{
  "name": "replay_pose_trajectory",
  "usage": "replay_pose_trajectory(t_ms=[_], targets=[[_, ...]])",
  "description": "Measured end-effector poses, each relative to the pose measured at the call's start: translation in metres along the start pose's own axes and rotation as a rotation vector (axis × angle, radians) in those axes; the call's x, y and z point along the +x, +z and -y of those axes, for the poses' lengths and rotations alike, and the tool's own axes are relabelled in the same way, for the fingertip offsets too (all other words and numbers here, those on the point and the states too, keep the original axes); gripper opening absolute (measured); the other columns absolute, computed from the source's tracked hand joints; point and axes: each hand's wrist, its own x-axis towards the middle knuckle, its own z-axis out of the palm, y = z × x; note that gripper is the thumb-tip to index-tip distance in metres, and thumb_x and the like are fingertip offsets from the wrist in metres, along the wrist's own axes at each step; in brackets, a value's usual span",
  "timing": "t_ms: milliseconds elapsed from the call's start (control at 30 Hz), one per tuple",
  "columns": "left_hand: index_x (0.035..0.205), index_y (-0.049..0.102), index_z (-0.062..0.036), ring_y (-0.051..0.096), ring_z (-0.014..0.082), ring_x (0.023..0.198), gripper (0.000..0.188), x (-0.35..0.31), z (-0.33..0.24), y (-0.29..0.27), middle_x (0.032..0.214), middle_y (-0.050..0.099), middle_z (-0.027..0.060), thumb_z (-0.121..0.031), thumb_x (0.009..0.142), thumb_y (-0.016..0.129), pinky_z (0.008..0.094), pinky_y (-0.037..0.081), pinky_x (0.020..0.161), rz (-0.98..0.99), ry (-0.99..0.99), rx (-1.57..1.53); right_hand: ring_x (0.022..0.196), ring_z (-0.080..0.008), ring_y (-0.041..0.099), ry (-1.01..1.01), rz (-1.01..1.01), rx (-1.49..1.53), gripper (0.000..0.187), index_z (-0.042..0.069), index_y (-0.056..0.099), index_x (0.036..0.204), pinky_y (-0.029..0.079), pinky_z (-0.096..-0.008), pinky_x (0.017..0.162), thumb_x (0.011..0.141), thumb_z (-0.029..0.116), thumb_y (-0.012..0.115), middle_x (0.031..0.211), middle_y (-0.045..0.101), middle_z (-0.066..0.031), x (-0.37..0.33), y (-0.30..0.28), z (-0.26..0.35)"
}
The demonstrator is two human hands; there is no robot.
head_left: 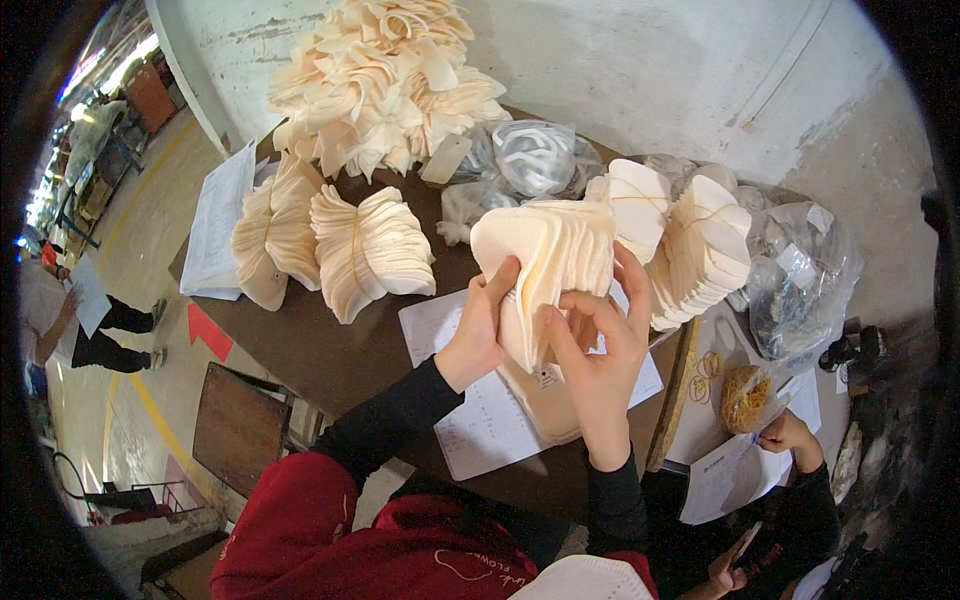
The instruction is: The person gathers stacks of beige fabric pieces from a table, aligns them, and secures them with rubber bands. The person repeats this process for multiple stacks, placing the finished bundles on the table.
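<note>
Over the middle of the table I hold a thick stack of cream, curved foam-like pads (560, 235). My left hand (478, 335) is closed on its left side, the thumb lying along the front pad. My right hand (605, 350) is bent against the near right side, fingers and thumb on the pads' edges; some fingertips are hidden. A yellowish line, perhaps a rubber band, shows between the front pads. Below the stack, a loose cream pad (545, 400) lies on white paper sheets (475, 430) with handwriting.
Banded pad bundles (370, 250) lie left, others (700, 240) right. A big pile of loose pads (385, 90) rises behind, near clear bags (535, 155) of white strips. Rubber bands (745, 395) lie right, where another person's hand (787, 435) touches papers. A wooden chair (240, 425) stands left.
</note>
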Motion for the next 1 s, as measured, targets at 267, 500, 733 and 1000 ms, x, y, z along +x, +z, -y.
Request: replay_pose_trajectory(t_ms=[267,500,733,1000], targets=[[0.144,0.04,-0.0083,0.051,0.0261,0.128,0.057,0.0,0.004,0.004,0.139,0.051,0.0123,-0.049,0.104,0.032,0.0426,0.04,0.11,-0.046,0.019,0.004,0.133,-0.0404,0.043,-0.237,0.053,-0.103,0.026,0.002,0.071,0.099,0.04,-0.0464,0.105,0.073,0.0,0.07,0.144,0.039,-0.0227,-0.002,0.006,-0.021],[0.147,0.034,-0.0093,0.048,0.0234,0.131,0.062,-0.01,0.001,0.02,0.142,0.048,0.0093,-0.048,0.1,0.047,0.0424,0.039,0.11,0.053,-0.104,-0.049,0.13,-0.0389,0.042,0.054,0.022,0.063,0.021,-0.003,0.063,0.093,0.036,-0.0446,0.107,0.075,0.005,0.071,0.141,0.041,-0.0232,0.001,0.005,-0.025],[0.149,0.028,-0.0073,0.04,0.024,0.138,0.07,-0.009,0.014,-0.001,0.151,0.039,0.0088,-0.042,0.096,0.058,0.0428,0.033,0.115,0.207,-0.091,0.054,0.112,-0.0191,0.058,0.502,-0.055,0.799,0.041,-0.001,0.058,0.123,0.045,-0.0321,0.096,0.083,-0.001,0.065,0.125,0.058,-0.0103,0.012,-0.018,-0.036],[0.148,0.028,-0.01,0.04,0.0169,0.136,0.067,-0.008,0.016,0.013,0.146,0.043,0.0038,-0.042,0.097,0.058,0.036,0.034,0.112,-0.036,-0.048,0.267,0.126,-0.0358,0.055,-0.162,-0.339,-0.14,0.039,-0.003,0.063,0.118,0.042,-0.0426,0.106,0.079,-0.002,0.064,0.132,0.059,-0.0197,-0.002,-0.029,-0.028]])
